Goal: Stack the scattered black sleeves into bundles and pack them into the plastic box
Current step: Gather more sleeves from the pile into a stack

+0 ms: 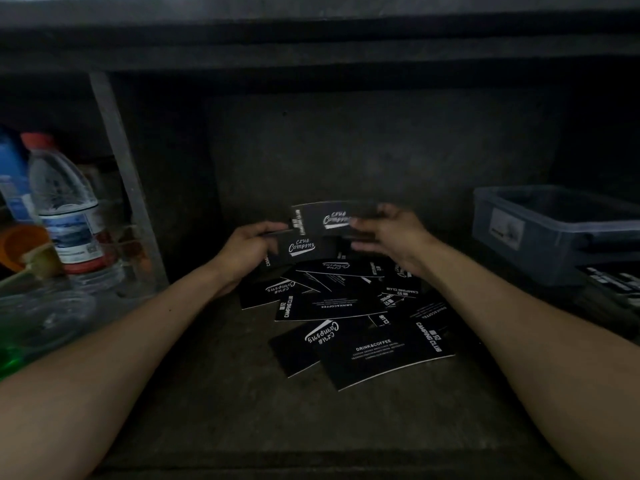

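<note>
Several flat black sleeves with white print lie scattered and overlapping on the dark shelf floor. My left hand grips a small stack of sleeves held above the pile. My right hand pinches one more black sleeve by its right end, just above and behind that stack. The grey plastic box stands at the right, its inside dark. A bundle of stacked sleeves lies in front of the box at the right edge.
A clear water bottle with a red cap stands at the left behind a metal post. An orange cup and clear and green containers crowd the left. A dark wall closes the back, with a shelf overhead.
</note>
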The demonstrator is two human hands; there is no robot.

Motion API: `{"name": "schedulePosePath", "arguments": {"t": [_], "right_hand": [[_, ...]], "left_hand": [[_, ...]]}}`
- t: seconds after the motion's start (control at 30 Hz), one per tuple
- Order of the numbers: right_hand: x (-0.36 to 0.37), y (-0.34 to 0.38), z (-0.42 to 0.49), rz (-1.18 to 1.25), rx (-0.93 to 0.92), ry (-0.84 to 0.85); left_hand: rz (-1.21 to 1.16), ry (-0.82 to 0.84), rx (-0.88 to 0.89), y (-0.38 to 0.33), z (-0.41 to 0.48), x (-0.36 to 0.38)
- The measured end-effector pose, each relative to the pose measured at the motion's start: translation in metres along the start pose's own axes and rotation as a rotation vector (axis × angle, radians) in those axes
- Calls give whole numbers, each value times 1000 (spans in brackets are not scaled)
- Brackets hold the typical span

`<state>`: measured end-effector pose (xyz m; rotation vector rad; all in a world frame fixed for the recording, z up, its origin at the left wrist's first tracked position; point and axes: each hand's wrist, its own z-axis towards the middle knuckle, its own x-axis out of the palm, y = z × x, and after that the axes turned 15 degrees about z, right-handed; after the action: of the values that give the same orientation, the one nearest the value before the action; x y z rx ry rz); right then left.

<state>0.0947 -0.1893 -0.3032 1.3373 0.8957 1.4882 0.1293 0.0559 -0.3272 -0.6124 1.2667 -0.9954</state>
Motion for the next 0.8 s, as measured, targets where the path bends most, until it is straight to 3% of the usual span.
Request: {"name": "schedulePosePath", "arguments": {"t": [0.13,0.2,0.37,0.5,0.7,0.8], "right_hand": [[1,-23,8,-824,-96,-43],[4,-18,9,-996,-134,-29],[-1,-5,7,-917,97,173],[-11,14,8,-827,29,135],[-20,30,3,-332,-43,-63],[-17,25,5,-203,-33,-32]], "left_hand": [[96,59,45,-1,-4,-1],[141,12,114,2,-2,2],[134,-126,57,6,5,-2],[39,-212,-2,6,9,-8],[15,-92,-25,3,3,-1],[29,-66,15,0,1,1]]}}
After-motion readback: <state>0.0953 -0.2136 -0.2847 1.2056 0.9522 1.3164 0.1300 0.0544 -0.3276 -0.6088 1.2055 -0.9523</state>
